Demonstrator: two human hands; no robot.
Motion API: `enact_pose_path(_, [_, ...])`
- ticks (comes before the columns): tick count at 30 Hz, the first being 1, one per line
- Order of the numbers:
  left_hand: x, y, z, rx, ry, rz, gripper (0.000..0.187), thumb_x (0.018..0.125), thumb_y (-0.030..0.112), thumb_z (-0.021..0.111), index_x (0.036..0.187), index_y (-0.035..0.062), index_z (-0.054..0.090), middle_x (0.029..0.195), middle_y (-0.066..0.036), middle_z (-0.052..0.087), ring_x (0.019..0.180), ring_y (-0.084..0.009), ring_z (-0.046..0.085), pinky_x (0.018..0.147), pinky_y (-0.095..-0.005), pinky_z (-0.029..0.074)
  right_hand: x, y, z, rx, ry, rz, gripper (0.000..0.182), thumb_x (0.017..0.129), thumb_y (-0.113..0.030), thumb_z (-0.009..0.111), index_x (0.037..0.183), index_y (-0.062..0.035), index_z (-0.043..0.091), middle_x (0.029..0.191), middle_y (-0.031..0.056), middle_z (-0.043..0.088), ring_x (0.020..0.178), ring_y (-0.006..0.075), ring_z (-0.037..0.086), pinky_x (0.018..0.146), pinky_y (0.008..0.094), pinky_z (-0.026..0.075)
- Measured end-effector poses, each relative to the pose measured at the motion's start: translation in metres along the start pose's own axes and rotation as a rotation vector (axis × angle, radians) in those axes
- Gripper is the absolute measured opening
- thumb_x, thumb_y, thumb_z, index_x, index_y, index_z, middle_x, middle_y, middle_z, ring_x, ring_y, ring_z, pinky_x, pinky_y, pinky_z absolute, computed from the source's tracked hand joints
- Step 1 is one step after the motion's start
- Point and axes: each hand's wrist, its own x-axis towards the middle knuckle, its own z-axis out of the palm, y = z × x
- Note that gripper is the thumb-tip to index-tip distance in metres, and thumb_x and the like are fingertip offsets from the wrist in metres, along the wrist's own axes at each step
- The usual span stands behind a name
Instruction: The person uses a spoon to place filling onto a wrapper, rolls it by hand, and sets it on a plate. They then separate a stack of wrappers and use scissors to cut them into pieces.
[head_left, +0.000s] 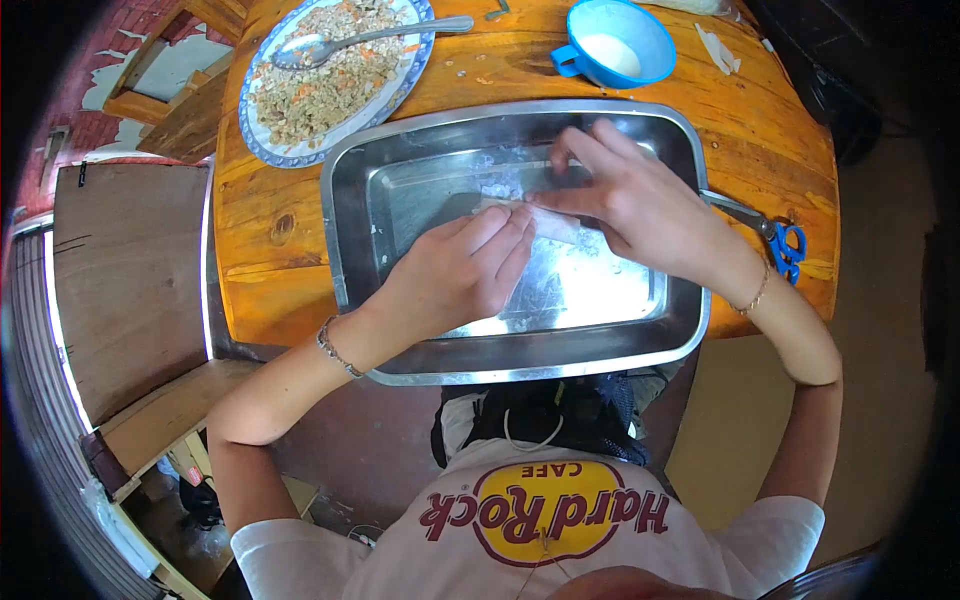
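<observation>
Over the metal tray (525, 373), my left hand (455, 270) pinches a pale, thin-skinned spring roll (555, 226) with its fingertips. My right hand (650, 205) is at the other side of the roll. One digit reaches to the roll near the left fingertips, while the other fingers are raised, bent and apart. The left fingers partly hide the roll. White smears and wet-looking patches mark the tray floor around it.
An oval plate (252, 135) of minced filling with orange bits and a spoon (400, 36) stands back left. Behind the tray is a blue cup (650, 40) with white contents. Blue-handled scissors (785, 247) lie right, touching the tray's side. A white scrap (717, 50) lies back right.
</observation>
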Motion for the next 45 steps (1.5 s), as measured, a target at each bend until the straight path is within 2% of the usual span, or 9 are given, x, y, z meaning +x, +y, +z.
enact_pose_path(12, [0.001, 0.0, -0.002, -0.018, -0.012, -0.013, 0.035, 0.068, 0.002, 0.065, 0.102, -0.0047, 0.066, 0.105, -0.012, 0.066, 0.091, -0.0212, 0.064, 0.075, -0.0286, 0.055, -0.031, -0.008, -0.016, -0.054, -0.048, 0.113, 0.046, 0.063, 0.006, 0.063, 0.107, -0.0076, 0.069, 0.1, 0.0081, 0.048, 0.096, 0.0256, 0.048, 0.082, 0.0337, 0.043])
enact_pose_path(18, [0.0, -0.001, 0.0, -0.013, -0.006, -0.008, 0.033, 0.069, 0.002, 0.065, 0.102, -0.0039, 0.066, 0.106, -0.012, 0.066, 0.093, -0.0212, 0.064, 0.074, -0.0283, 0.055, -0.006, 0.0, -0.047, -0.217, 0.381, 0.208, 0.034, 0.07, 0.005, 0.06, 0.101, -0.0051, 0.067, 0.1, 0.011, 0.05, 0.096, 0.0286, 0.049, 0.086, 0.0367, 0.043])
enact_pose_path(19, [-0.001, -0.001, 0.0, -0.011, -0.004, -0.009, 0.033, 0.07, 0.002, 0.065, 0.102, -0.0037, 0.066, 0.106, -0.012, 0.066, 0.093, -0.0212, 0.064, 0.073, -0.0283, 0.055, 0.0, 0.006, -0.055, -0.183, 0.35, 0.297, 0.028, 0.078, -0.008, 0.054, 0.103, -0.0049, 0.067, 0.112, 0.0151, 0.046, 0.106, 0.0319, 0.044, 0.092, 0.0416, 0.035])
enact_pose_path(21, [0.001, -0.001, 0.0, -0.012, 0.003, -0.009, 0.033, 0.07, 0.002, 0.064, 0.103, -0.0035, 0.066, 0.106, -0.011, 0.066, 0.093, -0.0211, 0.064, 0.073, -0.0281, 0.055, 0.011, 0.019, -0.066, -0.118, 0.288, 0.476, 0.04, 0.096, -0.034, 0.043, 0.109, -0.0044, 0.066, 0.135, 0.0232, 0.038, 0.125, 0.0385, 0.033, 0.106, 0.0512, 0.02])
enact_pose_path(27, [0.0, -0.001, -0.001, 0.0, 0.006, -0.003, 0.034, 0.07, 0.001, 0.064, 0.104, -0.0033, 0.066, 0.106, -0.011, 0.066, 0.093, -0.0208, 0.063, 0.072, -0.0279, 0.055, 0.011, 0.068, -0.029, -0.498, 0.113, 0.497, 0.041, 0.096, -0.036, 0.042, 0.105, -0.0047, 0.067, 0.14, 0.0245, 0.031, 0.131, 0.0382, 0.024, 0.106, 0.0542, 0.016])
enact_pose_path(33, [0.0, -0.002, 0.0, -0.01, -0.005, -0.003, 0.034, 0.07, 0.002, 0.065, 0.104, -0.0031, 0.066, 0.107, -0.011, 0.066, 0.093, -0.0204, 0.063, 0.071, -0.0274, 0.055, 0.009, 0.045, -0.047, -0.215, 0.517, 0.161, 0.024, 0.082, 0.001, 0.052, 0.099, -0.0055, 0.068, 0.111, 0.0116, 0.051, 0.103, 0.0268, 0.049, 0.09, 0.0354, 0.039])
enact_pose_path(36, [0.001, -0.001, -0.001, -0.006, -0.022, -0.01, 0.034, 0.07, 0.002, 0.065, 0.103, -0.0031, 0.066, 0.107, -0.011, 0.066, 0.092, -0.0197, 0.063, 0.07, -0.0272, 0.055, 0.001, 0.018, -0.042, 0.146, 0.318, 0.067, 0.029, 0.072, 0.004, 0.058, 0.099, -0.004, 0.066, 0.101, 0.012, 0.051, 0.098, 0.0294, 0.049, 0.089, 0.0389, 0.042])
enact_pose_path(39, [0.001, -0.001, -0.001, 0.0, -0.021, -0.014, 0.033, 0.071, 0.003, 0.065, 0.103, -0.0031, 0.066, 0.107, -0.01, 0.065, 0.091, -0.0191, 0.062, 0.069, -0.0272, 0.055, -0.002, 0.006, -0.017, 0.216, 0.134, 0.0, 0.031, 0.072, 0.004, 0.06, 0.101, -0.0049, 0.067, 0.103, 0.0115, 0.051, 0.099, 0.0294, 0.049, 0.089, 0.0383, 0.043])
enact_pose_path(45, [0.001, 0.0, 0.0, -0.009, -0.01, -0.026, 0.033, 0.071, 0.003, 0.064, 0.103, -0.0031, 0.066, 0.106, -0.01, 0.065, 0.093, -0.0192, 0.062, 0.07, -0.0274, 0.055, -0.003, 0.002, 0.003, 0.103, 0.019, 0.031, 0.039, 0.069, 0.007, 0.062, 0.104, -0.0072, 0.071, 0.111, 0.0082, 0.052, 0.097, 0.0283, 0.048, 0.086, 0.0367, 0.045])
